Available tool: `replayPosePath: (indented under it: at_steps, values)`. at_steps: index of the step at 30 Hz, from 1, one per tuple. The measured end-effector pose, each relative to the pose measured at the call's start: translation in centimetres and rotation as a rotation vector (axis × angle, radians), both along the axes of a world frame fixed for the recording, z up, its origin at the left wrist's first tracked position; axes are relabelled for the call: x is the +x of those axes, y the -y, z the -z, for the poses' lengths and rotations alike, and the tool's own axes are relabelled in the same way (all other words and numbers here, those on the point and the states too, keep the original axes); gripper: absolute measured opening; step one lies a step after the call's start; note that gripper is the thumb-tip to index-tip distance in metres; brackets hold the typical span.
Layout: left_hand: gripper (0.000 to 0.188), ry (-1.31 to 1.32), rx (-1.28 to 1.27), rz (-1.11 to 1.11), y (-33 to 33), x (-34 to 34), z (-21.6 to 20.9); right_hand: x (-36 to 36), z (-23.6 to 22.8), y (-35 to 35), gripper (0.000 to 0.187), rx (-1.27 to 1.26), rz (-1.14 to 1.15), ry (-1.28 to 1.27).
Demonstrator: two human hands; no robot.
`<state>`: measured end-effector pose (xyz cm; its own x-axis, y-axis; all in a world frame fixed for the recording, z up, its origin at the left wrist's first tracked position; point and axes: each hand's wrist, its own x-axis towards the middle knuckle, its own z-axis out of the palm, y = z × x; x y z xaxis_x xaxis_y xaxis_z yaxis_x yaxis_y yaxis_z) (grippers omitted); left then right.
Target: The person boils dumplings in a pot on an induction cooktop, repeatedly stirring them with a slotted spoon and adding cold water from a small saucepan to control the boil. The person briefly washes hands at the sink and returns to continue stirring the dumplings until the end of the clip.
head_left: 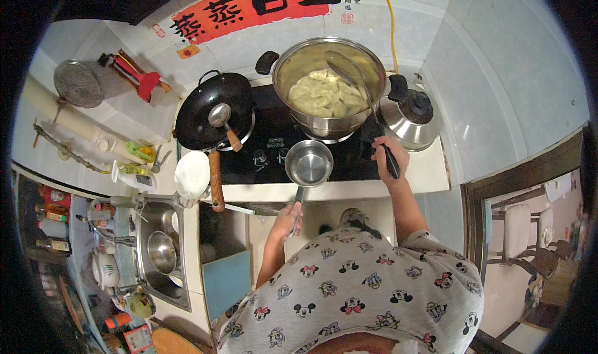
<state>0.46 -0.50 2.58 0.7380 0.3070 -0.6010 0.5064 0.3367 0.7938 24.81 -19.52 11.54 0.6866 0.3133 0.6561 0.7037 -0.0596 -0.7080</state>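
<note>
A large two-handled steel pot [327, 127] stands on the right side of the black stove, holding a pile of pale dumplings [325, 94]. My right hand [391, 160] is closed round the black handle of a long metal ladle [340, 66]. The ladle's bowl is over the pot, at the upper right of the dumplings. In front of the pot, my left hand [286, 222] grips the handle of a small steel dipper [309, 165]. The dipper is held level, apart from the pot; whether it contains water I cannot tell.
A black wok [205, 114] with a wooden-handled spoon [220, 115] sits at left. A domed steel lid [398, 118] lies right of the pot. A white plate [192, 175] rests by the counter's front edge, a steel sink [147, 267] at far left. An open drawer [226, 284] juts below.
</note>
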Motion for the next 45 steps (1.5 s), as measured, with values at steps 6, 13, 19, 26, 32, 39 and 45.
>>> replayPosePath:
  at_steps: [6,13,19,26,32,39,45]
  values:
    - [0.040,0.071,0.000,0.035,-0.5,-0.1,0.9,0.6,0.1,0.1,0.008,-0.038,0.005,0.025]
    - [0.040,0.049,0.013,0.023,-0.3,0.0,0.6,0.7,-0.3,0.3,0.010,-0.034,0.000,0.027]
    - [0.041,-0.005,-0.020,-0.005,-0.2,0.0,0.2,1.1,-0.4,0.3,0.013,-0.016,-0.034,0.067]
    - [0.041,0.011,0.059,0.072,-0.1,0.2,-1.4,0.9,-3.0,1.2,0.022,0.047,-0.155,0.033]
    - [0.038,-0.026,0.140,0.030,0.3,1.0,-1.8,1.6,-2.6,1.3,0.019,0.222,-0.144,0.185]
    - [0.034,-0.038,0.264,0.073,1.0,3.1,-2.3,1.0,-3.6,1.8,0.018,0.163,-0.142,0.086]
    - [0.034,-0.036,0.277,0.190,2.5,7.6,-2.2,1.3,-2.5,0.9,0.012,0.256,-0.106,0.127]
